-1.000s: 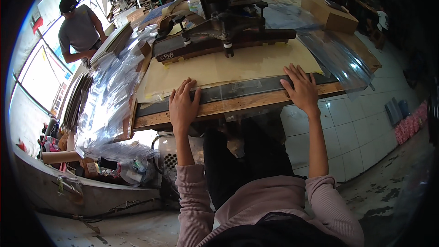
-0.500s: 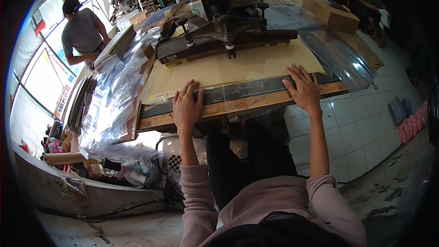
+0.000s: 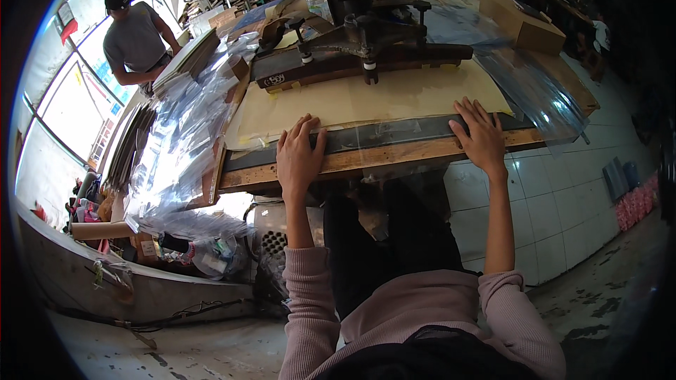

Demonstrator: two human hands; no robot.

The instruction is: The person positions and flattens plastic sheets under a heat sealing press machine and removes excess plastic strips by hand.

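Note:
Both my hands rest flat at the near edge of a tan board (image 3: 366, 102) on a press table. My left hand (image 3: 300, 156), fingers together and stretched out, lies on the board's near left part and the dark grey strip (image 3: 422, 127) in front of it. My right hand (image 3: 482, 139) lies likewise at the near right, fingers slightly spread. A thin clear plastic sheet (image 3: 360, 137) seems to lie under my hands; its outline is hard to make out. Beyond the board, a dark press bar (image 3: 380, 63) hangs from a metal bracket (image 3: 362, 35).
A wooden edge (image 3: 366, 160) borders the table in front of me. Piled clear plastic sheets (image 3: 179, 141) lie left, more plastic sheets (image 3: 539, 91) right. A cardboard box (image 3: 521, 24) stands behind. At the far left is a person (image 3: 137, 39) in a grey shirt and dark cap.
The whole view has shifted slightly, so things appear a little further right. My hands stay flat in nearly the same place on the board, and the press bar shows no clear movement.

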